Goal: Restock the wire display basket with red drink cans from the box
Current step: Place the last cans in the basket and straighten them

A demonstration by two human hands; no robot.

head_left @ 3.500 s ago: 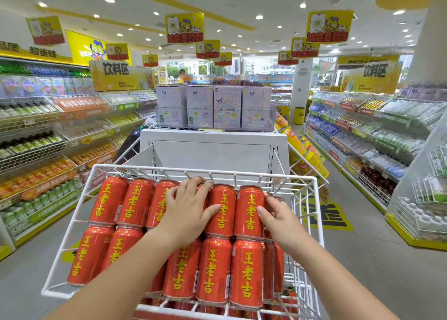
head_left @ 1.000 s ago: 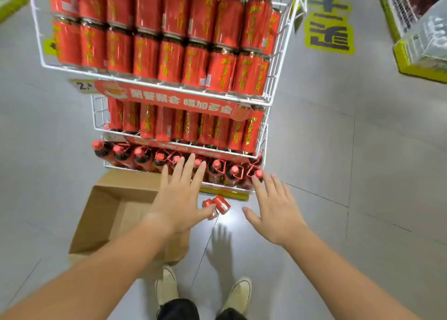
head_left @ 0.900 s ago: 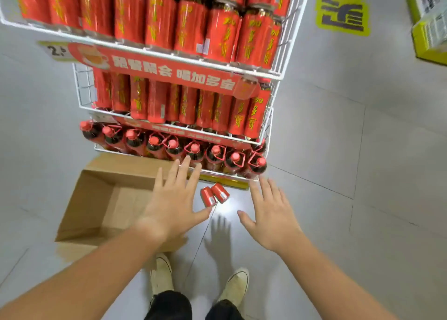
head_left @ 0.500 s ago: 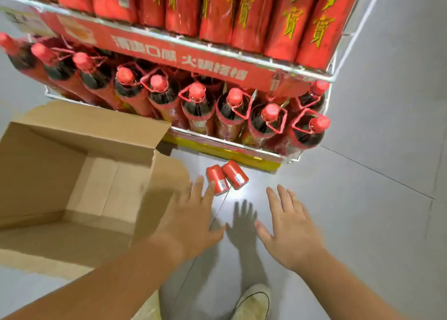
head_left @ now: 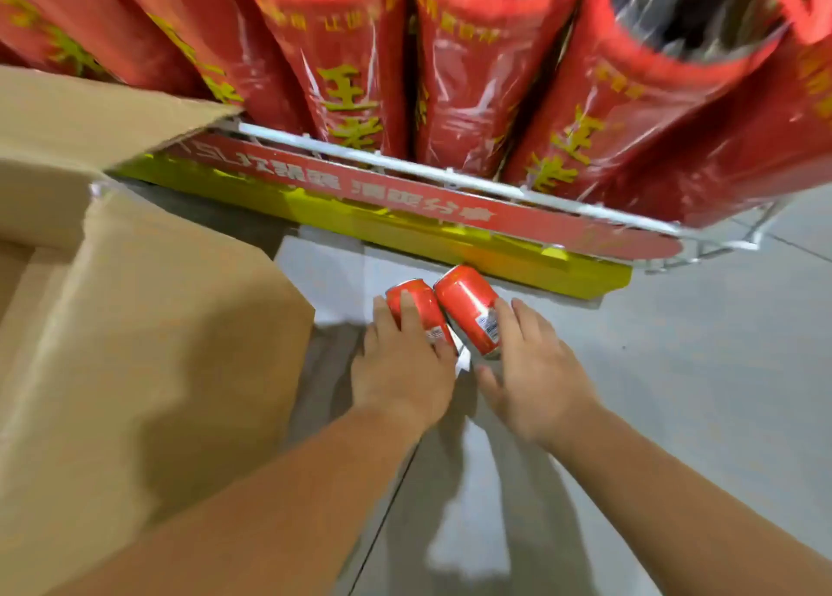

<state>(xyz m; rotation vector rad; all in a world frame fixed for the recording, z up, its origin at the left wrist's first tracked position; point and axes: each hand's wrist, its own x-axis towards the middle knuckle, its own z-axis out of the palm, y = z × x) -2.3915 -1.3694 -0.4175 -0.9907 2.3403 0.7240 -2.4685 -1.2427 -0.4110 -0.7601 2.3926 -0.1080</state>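
Left hand (head_left: 403, 370) lower — on glossy can (head_left: 430, 318)

Both the left hand (head_left: 400, 370) and the right hand (head_left: 535, 375) are bare. The left forearm (head_left: 270, 496) and right forearm (head_left: 675, 483) are uncovered along their whole visible length. The fingers (head_left: 524, 320) show bare skin; finer detail is blurred.
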